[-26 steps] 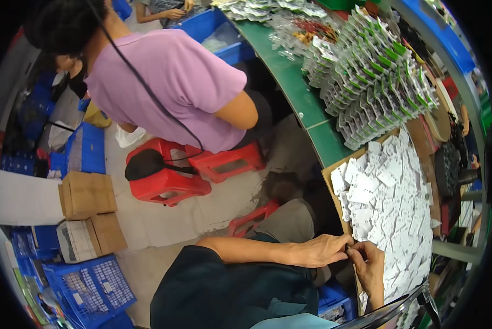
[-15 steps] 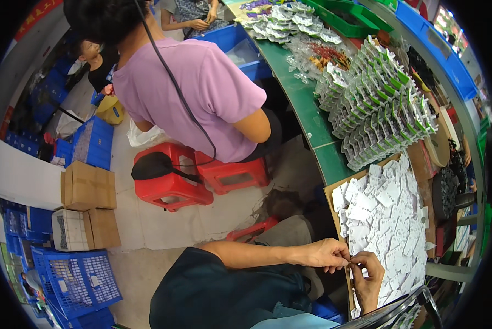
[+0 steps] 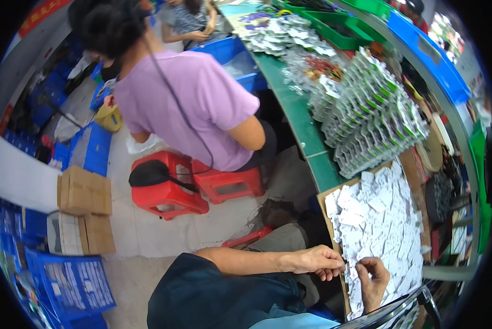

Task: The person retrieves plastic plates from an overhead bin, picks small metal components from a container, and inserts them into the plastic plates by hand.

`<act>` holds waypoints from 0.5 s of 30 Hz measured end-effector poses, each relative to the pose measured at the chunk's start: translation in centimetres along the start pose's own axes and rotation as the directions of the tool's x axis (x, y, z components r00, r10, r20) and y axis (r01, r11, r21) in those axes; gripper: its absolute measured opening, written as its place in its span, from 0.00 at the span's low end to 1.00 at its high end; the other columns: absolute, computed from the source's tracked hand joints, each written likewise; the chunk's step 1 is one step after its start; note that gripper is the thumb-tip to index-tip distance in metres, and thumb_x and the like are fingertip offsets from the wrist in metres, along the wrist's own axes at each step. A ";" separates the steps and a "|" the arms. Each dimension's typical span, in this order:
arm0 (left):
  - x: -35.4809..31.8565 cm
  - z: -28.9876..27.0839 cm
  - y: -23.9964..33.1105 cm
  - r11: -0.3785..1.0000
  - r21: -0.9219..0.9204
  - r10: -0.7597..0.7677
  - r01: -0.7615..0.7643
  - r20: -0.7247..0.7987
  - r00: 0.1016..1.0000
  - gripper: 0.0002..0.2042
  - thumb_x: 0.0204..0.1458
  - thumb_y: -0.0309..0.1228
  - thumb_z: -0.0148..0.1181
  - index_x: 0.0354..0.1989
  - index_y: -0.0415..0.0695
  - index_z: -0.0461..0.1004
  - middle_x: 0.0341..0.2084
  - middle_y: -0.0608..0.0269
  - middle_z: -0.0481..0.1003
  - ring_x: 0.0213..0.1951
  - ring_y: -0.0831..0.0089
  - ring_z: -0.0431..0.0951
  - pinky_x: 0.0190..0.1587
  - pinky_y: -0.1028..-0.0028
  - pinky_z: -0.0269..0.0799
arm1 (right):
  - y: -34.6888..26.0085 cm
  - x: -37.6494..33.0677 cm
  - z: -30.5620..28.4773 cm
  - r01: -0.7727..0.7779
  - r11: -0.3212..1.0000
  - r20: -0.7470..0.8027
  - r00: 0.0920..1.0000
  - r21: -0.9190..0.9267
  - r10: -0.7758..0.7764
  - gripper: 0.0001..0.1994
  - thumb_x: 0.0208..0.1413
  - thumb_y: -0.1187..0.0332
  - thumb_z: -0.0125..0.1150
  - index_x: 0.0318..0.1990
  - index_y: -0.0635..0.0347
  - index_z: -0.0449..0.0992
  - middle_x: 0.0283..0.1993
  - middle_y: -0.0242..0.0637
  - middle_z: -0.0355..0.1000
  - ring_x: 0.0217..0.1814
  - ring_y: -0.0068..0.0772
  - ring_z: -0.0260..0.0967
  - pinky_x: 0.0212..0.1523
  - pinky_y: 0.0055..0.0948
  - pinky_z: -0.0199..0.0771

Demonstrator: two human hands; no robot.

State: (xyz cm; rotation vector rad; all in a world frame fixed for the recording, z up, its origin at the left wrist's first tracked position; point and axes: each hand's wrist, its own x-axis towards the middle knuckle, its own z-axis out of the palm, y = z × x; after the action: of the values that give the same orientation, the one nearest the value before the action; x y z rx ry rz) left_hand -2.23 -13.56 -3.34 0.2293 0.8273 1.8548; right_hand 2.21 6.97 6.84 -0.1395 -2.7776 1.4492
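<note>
My left hand is held at the near left edge of a shallow cardboard tray. Thumb and forefinger are pinched together on something small and dark, too small to name. Just to its right, my right hand hangs over the tray with thumb and forefinger curled close together. What it grips, if anything, cannot be made out. A narrow gap separates the two hands. Under and beyond them, many small white printed cards lie loosely heaped in the tray.
Rows of clear blister packs with green strips stand on the green table beyond the tray. A person in a pink shirt sits at the left on red stools. Cardboard boxes and blue crates are farther left.
My hands were together at the fingertips and have drawn slightly apart, the right one moving right. The whole view has shifted slightly.
</note>
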 end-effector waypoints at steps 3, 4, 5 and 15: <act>0.9 0.4 0.0 0.986 -0.128 -0.104 0.111 0.060 0.993 0.16 0.67 0.33 0.52 0.58 0.37 0.71 0.40 0.61 0.76 0.38 0.77 0.77 0.41 0.77 0.75 | 1.1 1.4 -3.1 -0.014 0.995 -0.070 0.998 -0.103 0.007 0.04 0.50 0.77 0.68 0.31 0.67 0.79 0.28 0.40 0.78 0.30 0.27 0.75 0.35 0.27 0.73; 0.7 0.4 -0.5 0.980 -0.162 -0.111 0.119 0.058 0.992 0.18 0.67 0.32 0.52 0.60 0.35 0.69 0.41 0.60 0.76 0.40 0.76 0.77 0.43 0.76 0.75 | 1.5 2.4 -3.9 -0.010 0.996 -0.096 0.995 -0.092 0.001 0.05 0.50 0.74 0.69 0.33 0.66 0.80 0.28 0.40 0.78 0.30 0.27 0.76 0.35 0.27 0.74; 0.1 0.3 -0.4 0.980 -0.166 -0.104 0.111 0.054 0.993 0.18 0.67 0.31 0.52 0.60 0.33 0.68 0.42 0.58 0.76 0.41 0.75 0.77 0.43 0.75 0.75 | 1.6 3.9 -4.9 0.013 0.996 -0.073 0.997 -0.091 -0.019 0.05 0.52 0.74 0.68 0.34 0.66 0.81 0.28 0.38 0.79 0.30 0.26 0.76 0.34 0.26 0.74; 2.0 0.9 -0.4 0.927 -0.092 -0.357 0.362 0.070 0.931 0.16 0.65 0.24 0.52 0.59 0.32 0.68 0.46 0.52 0.75 0.46 0.65 0.79 0.50 0.68 0.77 | 13.8 14.4 -19.4 -0.124 0.978 -0.512 0.859 -0.165 0.023 0.12 0.53 0.68 0.67 0.41 0.66 0.82 0.35 0.43 0.81 0.37 0.34 0.79 0.41 0.32 0.76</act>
State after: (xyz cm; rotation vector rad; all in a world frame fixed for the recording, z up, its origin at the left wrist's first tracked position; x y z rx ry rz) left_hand -2.36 -11.30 -3.33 0.0536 0.6832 1.5328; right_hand -10.24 31.85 6.07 -0.5505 -2.4750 0.9609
